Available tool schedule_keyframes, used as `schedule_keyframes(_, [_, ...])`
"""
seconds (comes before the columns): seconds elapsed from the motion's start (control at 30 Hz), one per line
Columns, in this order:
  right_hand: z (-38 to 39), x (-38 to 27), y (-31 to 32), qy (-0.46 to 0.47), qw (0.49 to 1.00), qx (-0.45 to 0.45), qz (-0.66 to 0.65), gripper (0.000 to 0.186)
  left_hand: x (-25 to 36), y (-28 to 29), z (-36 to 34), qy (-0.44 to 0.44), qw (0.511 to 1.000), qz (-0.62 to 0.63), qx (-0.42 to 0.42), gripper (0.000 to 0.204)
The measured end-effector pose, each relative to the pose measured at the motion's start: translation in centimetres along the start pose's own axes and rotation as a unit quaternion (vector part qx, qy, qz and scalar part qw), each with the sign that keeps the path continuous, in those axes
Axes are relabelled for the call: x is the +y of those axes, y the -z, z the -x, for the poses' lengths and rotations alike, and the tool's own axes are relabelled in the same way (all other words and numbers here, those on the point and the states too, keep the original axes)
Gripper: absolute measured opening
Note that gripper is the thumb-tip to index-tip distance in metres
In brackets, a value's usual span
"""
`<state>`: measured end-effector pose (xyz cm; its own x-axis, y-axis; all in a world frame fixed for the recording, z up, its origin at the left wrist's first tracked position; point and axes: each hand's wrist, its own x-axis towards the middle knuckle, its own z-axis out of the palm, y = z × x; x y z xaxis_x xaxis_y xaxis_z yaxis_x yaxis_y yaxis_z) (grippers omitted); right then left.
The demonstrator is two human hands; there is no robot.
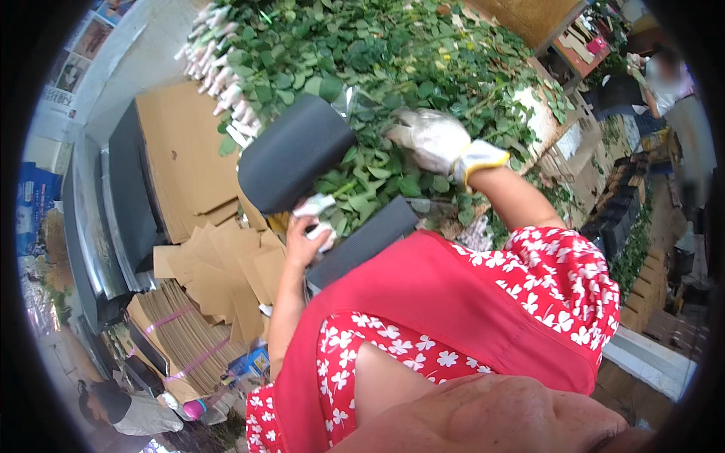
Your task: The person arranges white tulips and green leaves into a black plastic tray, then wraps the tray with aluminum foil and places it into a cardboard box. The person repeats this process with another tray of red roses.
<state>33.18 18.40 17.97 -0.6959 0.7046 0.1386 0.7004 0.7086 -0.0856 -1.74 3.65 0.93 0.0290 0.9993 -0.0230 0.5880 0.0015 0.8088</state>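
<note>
My bare left hand point(304, 235) grips one of the white-wrapped flower heads point(320, 208) at the lower end of a leafy bunch point(362, 185). My right hand point(430, 137), in a white glove with a yellow-edged cuff, lies among the leaves with curled fingers; what they hold is hidden. Between my hands and above them is a dark grey corrugated roll point(296, 151). A long dark grey block point(366, 241) lies just below the bunch, close to my left hand. Beyond them spreads a large heap of leafy stems point(355, 53), with white-wrapped heads point(226, 87) along its left side.
Cardboard sheets point(170, 143) and a tied cardboard stack point(181, 340) fill the left, beside dark sheets point(132, 189). A co-worker point(113, 408) is at lower left; another person point(664, 83) is at upper right. A row of black containers point(615, 211) stands at right.
</note>
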Motion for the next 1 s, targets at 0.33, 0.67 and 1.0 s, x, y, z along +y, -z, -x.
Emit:
schedule_keyframes(0.33, [-10.2,-11.2,-7.3,0.144,0.959,-0.234,-0.071,0.015,-0.8,0.2,0.0,-0.078,0.996,-0.031,0.005,0.046])
schedule_keyframes(0.67, [-9.8,-8.5,2.0,0.128,0.927,-0.285,-0.208,0.029,0.1,0.3,0.5,-0.085,0.996,0.025,0.008,0.047])
schedule_keyframes(1.0, [-6.0,-9.4,-12.4,0.255,0.919,-0.281,-0.105,0.07,1.4,1.6,1.1,-0.122,0.993,0.002,0.001,0.053])
